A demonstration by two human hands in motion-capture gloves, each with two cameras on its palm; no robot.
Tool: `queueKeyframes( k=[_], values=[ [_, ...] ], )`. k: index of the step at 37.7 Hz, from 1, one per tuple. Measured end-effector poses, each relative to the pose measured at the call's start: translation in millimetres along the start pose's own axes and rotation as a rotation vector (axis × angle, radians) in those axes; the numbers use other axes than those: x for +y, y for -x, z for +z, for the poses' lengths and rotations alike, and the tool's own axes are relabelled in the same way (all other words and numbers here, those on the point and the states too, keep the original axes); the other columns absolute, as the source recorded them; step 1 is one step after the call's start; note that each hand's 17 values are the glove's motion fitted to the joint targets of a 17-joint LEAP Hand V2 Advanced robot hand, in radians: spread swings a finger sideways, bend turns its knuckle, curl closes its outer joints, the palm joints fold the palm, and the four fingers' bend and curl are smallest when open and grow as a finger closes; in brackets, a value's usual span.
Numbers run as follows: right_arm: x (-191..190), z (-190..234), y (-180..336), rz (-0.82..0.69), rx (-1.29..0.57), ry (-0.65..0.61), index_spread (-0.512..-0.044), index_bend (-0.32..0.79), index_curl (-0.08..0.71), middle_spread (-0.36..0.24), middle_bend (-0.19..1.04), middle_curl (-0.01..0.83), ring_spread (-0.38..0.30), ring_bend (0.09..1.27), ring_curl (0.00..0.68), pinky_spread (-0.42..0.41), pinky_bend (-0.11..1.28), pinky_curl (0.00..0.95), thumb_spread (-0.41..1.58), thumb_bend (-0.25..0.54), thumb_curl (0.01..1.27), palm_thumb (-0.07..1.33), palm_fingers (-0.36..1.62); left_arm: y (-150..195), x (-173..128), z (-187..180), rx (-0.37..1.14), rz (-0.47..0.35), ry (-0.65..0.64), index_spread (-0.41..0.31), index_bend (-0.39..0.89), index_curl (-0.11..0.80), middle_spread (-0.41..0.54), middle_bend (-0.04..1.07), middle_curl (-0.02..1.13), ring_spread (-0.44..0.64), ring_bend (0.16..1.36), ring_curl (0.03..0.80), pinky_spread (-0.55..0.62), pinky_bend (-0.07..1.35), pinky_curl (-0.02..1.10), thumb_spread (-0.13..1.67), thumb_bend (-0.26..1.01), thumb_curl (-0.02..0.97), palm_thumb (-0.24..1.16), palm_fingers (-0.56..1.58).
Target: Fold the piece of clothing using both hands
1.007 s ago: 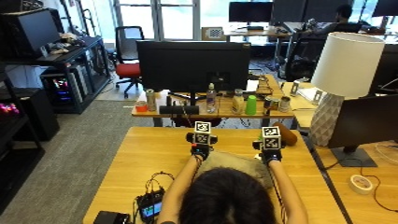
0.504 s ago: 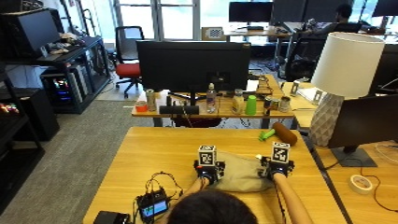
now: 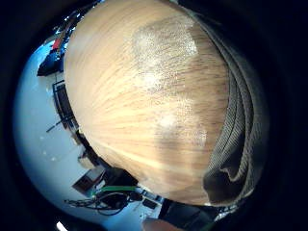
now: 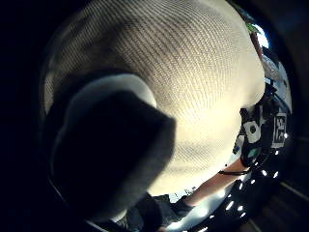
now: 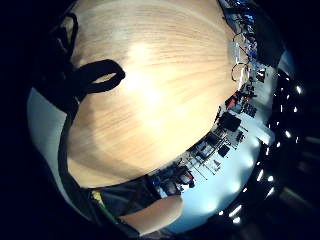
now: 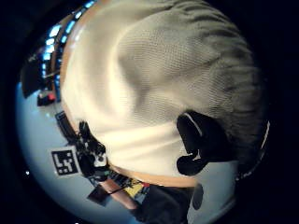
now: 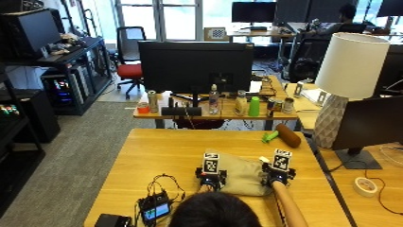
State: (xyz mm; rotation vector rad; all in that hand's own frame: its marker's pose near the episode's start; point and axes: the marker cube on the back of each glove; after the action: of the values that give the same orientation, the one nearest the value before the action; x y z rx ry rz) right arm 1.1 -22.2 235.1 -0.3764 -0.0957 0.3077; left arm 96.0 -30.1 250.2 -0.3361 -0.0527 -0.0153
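A folded beige garment lies on the wooden table between the left hand and right hand; whether fingers pinch it cannot be told.

Folded garment: a beige, finely knitted piece of clothing lying as a compact, roughly rectangular bundle on the wooden table, in the lower centre of the outside view, just above the person's head. Its upper edge runs nearly straight; its lower edge is rounded and slightly puffed. In the left thumb side palm view the cloth fills most of the frame, showing a tight, even weave. In the right thumb side palm view it bulges in soft, rounded folds. The left little finger side palm view shows its stacked, ribbed edge layers lying flat on the wood.
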Motion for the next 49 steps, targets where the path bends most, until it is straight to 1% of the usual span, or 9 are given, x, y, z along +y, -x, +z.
queueKeyframes(
  k=[14, 19, 25, 30, 32, 33, 35, 42, 49],
  values=[
    [0, 9, -6, 0.038, -0.15, 0.067, -0.169, 0.0, -0.001, -0.094, 0.36, 0.457, -0.226, 0.98, 0.472, -0.31, 0.99, 0.422, 1.07, 0.0, 0.28, 0.83, 0.98, -1, 0, 3, 0.012, -0.001, -0.014, -0.104, 0.11, 0.245, 0.193, 0.18, 0.26, 0.42, 0.56, 0.336, 0.44, 0.56, 0.36, 1.1, -0.05, 0.141, -0.06, -0.05],
    [-2, 10, -6, -0.064, -0.194, 0.019, -0.166, 0.01, 0.007, -0.113, 0.36, 0.478, -0.231, 0.96, 0.477, -0.321, 0.98, 0.425, 1.05, -0.005, 0.29, 0.86, 1.01, -1, -1, 2, 0.019, 0.004, -0.03, -0.106, 0.11, 0.236, 0.195, 0.18, 0.26, 0.42, 0.56, 0.332, 0.44, 0.56, 0.36, 1.1, -0.05, 0.138, -0.06, -0.05],
    [-9, 4, -6, -0.017, -0.221, -0.006, -0.159, 0.0, 0.008, -0.125, 0.35, 0.495, -0.236, 0.94, 0.478, -0.319, 0.96, 0.425, 1.04, -0.013, 0.29, 0.89, 1.03, 1, -3, 1, 0.011, -0.027, -0.049, -0.108, 0.12, 0.231, 0.195, 0.18, 0.27, 0.42, 0.57, 0.326, 0.44, 0.56, 0.36, 1.09, -0.05, 0.134, -0.06, -0.04],
    [8, -12, -2, -0.028, -0.28, 0.114, -0.158, 0.0, 0.004, -0.128, 0.34, 0.507, -0.234, 0.94, 0.479, -0.32, 0.95, 0.424, 1.05, -0.011, 0.3, 0.91, 1.03, -2, 3, 1, -0.003, 0.013, -0.013, -0.113, 0.13, 0.231, 0.195, 0.18, 0.27, 0.41, 0.57, 0.322, 0.44, 0.56, 0.35, 1.1, -0.05, 0.132, -0.06, -0.03],
    [11, -25, 3, -0.05, -0.293, 0.052, -0.157, 0.0, 0.003, -0.125, 0.35, 0.513, -0.23, 0.93, 0.478, -0.315, 0.96, 0.429, 1.05, 0.025, 0.31, 0.98, 1.05, -2, 2, 0, -0.006, 0.002, -0.014, -0.114, 0.13, 0.232, 0.195, 0.17, 0.27, 0.4, 0.58, 0.322, 0.43, 0.57, 0.35, 1.1, -0.05, 0.131, -0.06, -0.02],
    [11, -33, 6, -0.061, -0.295, 0.001, -0.157, 0.0, 0.002, -0.125, 0.34, 0.512, -0.232, 0.94, 0.48, -0.317, 0.95, 0.425, 1.05, -0.002, 0.3, 0.95, 1.04, -2, 2, -1, -0.007, -0.005, -0.013, -0.114, 0.13, 0.233, 0.195, 0.18, 0.28, 0.41, 0.58, 0.321, 0.43, 0.56, 0.35, 1.1, -0.05, 0.13, -0.06, -0.03],
    [14, -53, 16, -0.075, -0.289, -0.102, -0.157, -0.02, -0.002, -0.126, 0.37, 0.526, -0.226, 0.94, 0.483, -0.304, 0.98, 0.438, 1.02, 0.045, 0.34, 1.05, 1.09, -2, 2, -1, -0.007, -0.01, -0.004, -0.115, 0.13, 0.233, 0.195, 0.17, 0.27, 0.4, 0.59, 0.321, 0.43, 0.58, 0.36, 1.1, -0.05, 0.129, -0.06, -0.02],
    [-18, -101, 72, -0.186, -0.179, -0.321, -0.178, -0.02, -0.006, -0.126, 0.4, 0.549, -0.221, 0.97, 0.495, -0.294, 1.0, 0.453, 0.91, 0.026, 0.39, 1.1, 1.08, -2, 2, 0, 0.005, -0.015, -0.007, -0.116, 0.14, 0.24, 0.195, 0.17, 0.28, 0.39, 0.59, 0.315, 0.43, 0.58, 0.35, 1.1, -0.05, 0.127, -0.05, -0.01],
    [12, -128, 125, -0.224, -0.01, -0.356, -0.2, -0.04, -0.012, -0.126, 0.42, 0.565, -0.214, 0.99, 0.502, -0.291, 1.02, 0.465, 0.82, -0.012, 0.43, 1.11, 1.04, 2, -1, -1, 0.005, -0.049, -0.043, -0.116, 0.13, 0.243, 0.184, 0.18, 0.28, 0.39, 0.6, 0.311, 0.42, 0.59, 0.35, 1.1, -0.05, 0.125, -0.05, -0.02]
  ],
)
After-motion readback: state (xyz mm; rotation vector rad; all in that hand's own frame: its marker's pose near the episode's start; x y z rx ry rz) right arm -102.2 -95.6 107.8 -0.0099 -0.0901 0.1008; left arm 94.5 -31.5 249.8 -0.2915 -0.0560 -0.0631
